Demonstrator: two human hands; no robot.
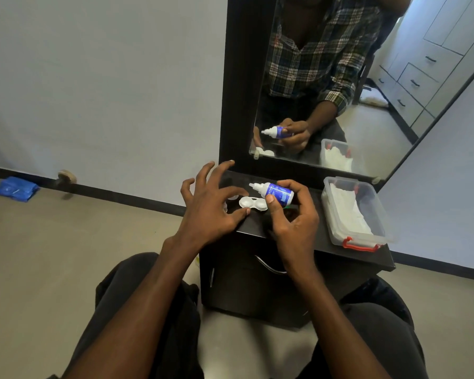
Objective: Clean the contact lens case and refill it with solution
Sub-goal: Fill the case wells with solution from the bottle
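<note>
A white contact lens case [251,203] lies open on the dark cabinet top [307,239], both wells uncapped. My right hand [290,220] holds a small blue solution bottle [278,193] tilted on its side, white nozzle pointing left just above the case. My left hand [211,203] hovers at the case's left end, fingers spread; its thumb and forefinger reach toward the case, and I cannot tell whether they touch it. A white cap [232,198] lies partly hidden behind the left fingers.
A clear plastic box [372,225] with red clasps holds white tissues at the right of the cabinet top. A mirror [340,86] stands behind. A blue cloth [16,189] lies on the floor far left. My knees flank the cabinet.
</note>
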